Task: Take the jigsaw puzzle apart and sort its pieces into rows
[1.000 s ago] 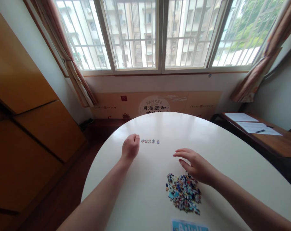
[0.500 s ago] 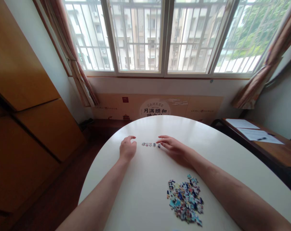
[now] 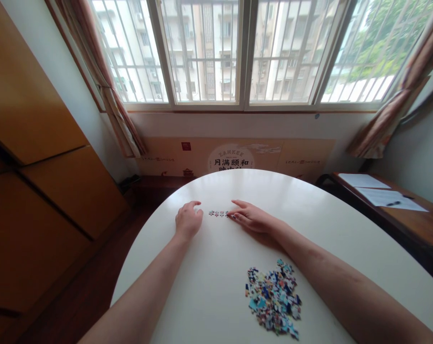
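Several jigsaw pieces (image 3: pixel 217 214) lie in a short row near the far side of the white round table (image 3: pixel 202 286). To the left of the row my left hand (image 3: pixel 189 219) rests on the tabletop, its thumb and fingers apart and nothing between them. My right hand (image 3: pixel 250 216) is at the row's right end with fingers stretched out. Its fingertips touch the rightmost pieces and partly cover them. Nearer to me is a loose pile of colourful jigsaw pieces (image 3: pixel 274 301), beside my right forearm.
At the right a wooden desk (image 3: pixel 427 220) holds papers (image 3: pixel 392 198) and a dark pen-like object. A barred window (image 3: pixel 243 57) with tied curtains is ahead. Wooden cabinets (image 3: pixel 40 191) stand at the left. A printed banner (image 3: pixel 266 153) runs below the window.
My right hand has moved slightly left, and its fingers now cover the right end of the row. My left hand stays beside the row. The view has shifted a little.
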Action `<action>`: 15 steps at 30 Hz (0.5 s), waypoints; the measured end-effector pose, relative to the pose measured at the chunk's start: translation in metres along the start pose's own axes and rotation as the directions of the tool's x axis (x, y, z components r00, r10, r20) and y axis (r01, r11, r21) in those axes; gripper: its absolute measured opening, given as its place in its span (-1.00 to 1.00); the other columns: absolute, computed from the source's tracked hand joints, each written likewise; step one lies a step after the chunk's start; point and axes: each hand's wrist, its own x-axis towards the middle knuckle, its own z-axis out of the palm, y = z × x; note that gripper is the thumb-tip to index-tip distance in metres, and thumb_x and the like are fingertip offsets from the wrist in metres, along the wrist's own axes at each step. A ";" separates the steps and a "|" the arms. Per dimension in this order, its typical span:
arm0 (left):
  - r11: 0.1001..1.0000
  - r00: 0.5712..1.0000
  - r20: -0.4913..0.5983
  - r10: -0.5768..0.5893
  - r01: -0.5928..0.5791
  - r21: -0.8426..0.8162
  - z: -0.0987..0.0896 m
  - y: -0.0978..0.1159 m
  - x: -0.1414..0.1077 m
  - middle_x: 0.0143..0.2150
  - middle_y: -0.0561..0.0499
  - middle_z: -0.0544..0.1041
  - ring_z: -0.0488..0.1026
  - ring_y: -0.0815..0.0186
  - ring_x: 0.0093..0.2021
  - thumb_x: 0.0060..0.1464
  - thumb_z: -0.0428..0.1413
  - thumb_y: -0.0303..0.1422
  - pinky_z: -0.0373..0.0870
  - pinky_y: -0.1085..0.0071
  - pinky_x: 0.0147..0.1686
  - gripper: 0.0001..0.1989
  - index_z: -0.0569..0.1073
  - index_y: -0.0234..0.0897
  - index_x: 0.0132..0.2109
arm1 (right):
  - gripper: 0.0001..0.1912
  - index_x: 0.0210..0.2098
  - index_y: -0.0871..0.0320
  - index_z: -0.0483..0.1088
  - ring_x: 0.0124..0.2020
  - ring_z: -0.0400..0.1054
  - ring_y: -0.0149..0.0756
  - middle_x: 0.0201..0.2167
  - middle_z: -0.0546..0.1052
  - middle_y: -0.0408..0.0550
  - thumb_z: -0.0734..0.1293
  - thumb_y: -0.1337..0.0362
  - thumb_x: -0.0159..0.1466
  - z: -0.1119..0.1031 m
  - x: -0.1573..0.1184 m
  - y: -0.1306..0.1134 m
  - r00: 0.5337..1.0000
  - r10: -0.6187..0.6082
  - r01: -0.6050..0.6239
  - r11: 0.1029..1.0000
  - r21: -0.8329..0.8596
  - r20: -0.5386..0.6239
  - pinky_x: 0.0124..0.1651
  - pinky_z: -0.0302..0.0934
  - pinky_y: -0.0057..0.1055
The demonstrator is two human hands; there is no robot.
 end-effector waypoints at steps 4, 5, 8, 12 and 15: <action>1.000 1.000 0.013 0.004 -0.004 0.019 -0.001 0.001 -0.001 0.09 -0.07 0.50 0.39 0.07 0.10 0.11 0.01 -0.39 0.29 0.17 0.12 -0.65 0.49 -0.19 0.04 | -0.56 0.12 -0.07 0.46 0.35 0.07 0.00 0.38 0.16 -0.07 0.12 -0.01 0.42 0.001 0.000 0.000 1.000 -0.013 0.013 1.000 -0.003 -0.010 0.36 0.00 -0.04; 1.000 1.000 0.020 0.005 -0.006 0.024 -0.002 0.002 -0.001 0.10 -0.07 0.50 0.39 0.07 0.11 0.11 0.01 -0.39 0.28 0.16 0.13 -0.64 0.49 -0.19 0.04 | -0.57 0.12 -0.07 0.46 0.35 0.07 0.00 0.38 0.16 -0.07 0.12 -0.01 0.42 0.001 0.000 0.000 1.000 -0.015 0.015 1.000 -0.004 -0.012 0.35 0.00 -0.04; 0.999 0.999 0.035 0.012 -0.014 0.033 -0.003 0.003 -0.001 0.12 -0.07 0.49 0.37 0.07 0.13 0.12 0.00 -0.39 0.24 0.16 0.16 -0.63 0.49 -0.19 0.06 | -0.57 0.14 -0.07 0.44 0.35 0.08 -0.02 0.38 0.14 -0.07 0.13 0.00 0.42 0.000 -0.001 0.001 1.000 -0.017 0.017 1.000 0.008 -0.026 0.35 0.01 -0.05; 1.000 0.999 0.038 0.013 -0.014 0.026 -0.002 0.002 -0.001 0.13 -0.07 0.48 0.37 0.08 0.14 0.12 0.00 -0.38 0.23 0.16 0.18 -0.63 0.49 -0.19 0.07 | -0.57 0.05 0.02 0.51 0.33 0.13 -0.06 0.37 0.16 0.00 0.10 0.08 0.44 -0.002 -0.004 0.004 0.993 0.022 -0.016 0.998 0.055 -0.115 0.33 0.06 -0.08; 1.000 0.999 0.036 0.014 -0.014 0.024 -0.002 0.001 -0.001 0.13 -0.07 0.48 0.37 0.08 0.14 0.12 0.01 -0.38 0.24 0.17 0.17 -0.63 0.49 -0.20 0.07 | -0.58 -0.12 0.07 0.59 0.30 0.18 -0.04 0.34 0.21 0.01 0.12 0.12 0.42 -0.004 -0.007 0.006 0.989 0.039 -0.032 0.998 0.053 -0.145 0.31 0.09 -0.07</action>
